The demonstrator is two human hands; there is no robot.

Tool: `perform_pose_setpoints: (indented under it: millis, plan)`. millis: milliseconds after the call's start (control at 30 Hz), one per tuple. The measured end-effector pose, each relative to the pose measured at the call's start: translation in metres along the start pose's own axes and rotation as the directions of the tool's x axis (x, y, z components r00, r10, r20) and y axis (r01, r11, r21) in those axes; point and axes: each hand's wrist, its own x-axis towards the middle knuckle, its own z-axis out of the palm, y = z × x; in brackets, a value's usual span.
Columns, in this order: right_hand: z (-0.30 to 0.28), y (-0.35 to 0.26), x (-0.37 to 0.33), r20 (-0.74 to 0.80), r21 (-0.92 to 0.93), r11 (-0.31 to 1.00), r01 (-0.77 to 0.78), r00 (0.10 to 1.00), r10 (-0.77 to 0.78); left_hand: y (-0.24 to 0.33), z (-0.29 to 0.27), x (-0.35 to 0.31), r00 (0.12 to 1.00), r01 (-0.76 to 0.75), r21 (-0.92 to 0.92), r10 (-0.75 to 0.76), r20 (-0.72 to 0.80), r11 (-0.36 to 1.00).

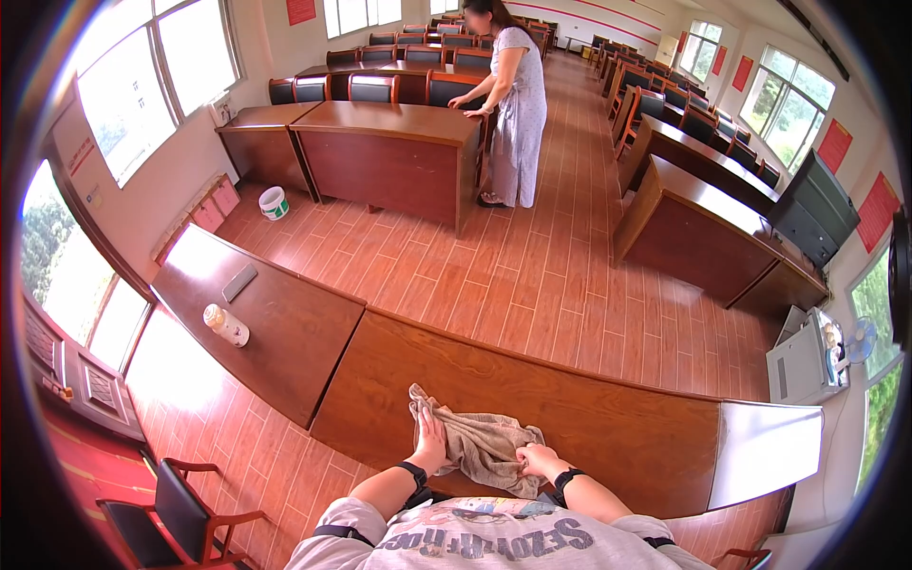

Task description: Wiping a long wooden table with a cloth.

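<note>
A crumpled greyish-brown cloth (483, 448) lies on the brown wooden table (589, 399) right in front of me. My left hand (430, 444) rests on the cloth's left part with the fingers stretched out and pointing away from me. At the cloth's right end, my right hand (540, 461) is closed, its bent fingers gripping a fold. Some of the cloth's near edge is hidden by my shirt. Dark bands circle both wrists.
On the table section to the left stand a white bottle (226, 325) and a grey oblong object (239, 283). A black armchair (180, 518) is at lower left. Beyond the table, a person (516, 104) leans on another desk (380, 152). A bucket (274, 202) sits on the floor.
</note>
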Motion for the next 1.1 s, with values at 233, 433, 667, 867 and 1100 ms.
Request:
perform_pose_setpoints:
  millis: [233,433,667,867,1100]
  plan:
    - [-0.0006,-0.0004,-0.0001,0.016,-0.009,1.0,-0.01,1.0,0.01,0.0006,-0.0009,0.0021,1.0,0.014,-0.021,-0.014,0.011,1.0]
    - [-0.0009,-0.0007,0.0002,0.012,-0.001,1.0,0.002,1.0,-0.002,0.0007,0.002,0.0008,1.0,0.014,-0.011,-0.014,-0.003,1.0]
    - [-0.0004,-0.0004,0.0005,0.01,-0.005,1.0,-0.008,1.0,0.008,0.0003,0.0,0.0005,1.0,0.015,-0.008,-0.015,0.001,1.0]
    - [-0.0004,-0.0002,0.0001,-0.01,-0.002,1.0,0.012,1.0,-0.012,0.0013,0.0006,0.0007,1.0,0.026,0.003,-0.026,0.003,1.0]
    - [-0.0029,-0.0027,-0.0014,-0.01,-0.006,1.0,0.011,1.0,-0.011,0.0026,0.0034,0.0042,0.999,0.032,0.001,-0.032,0.017,0.999]
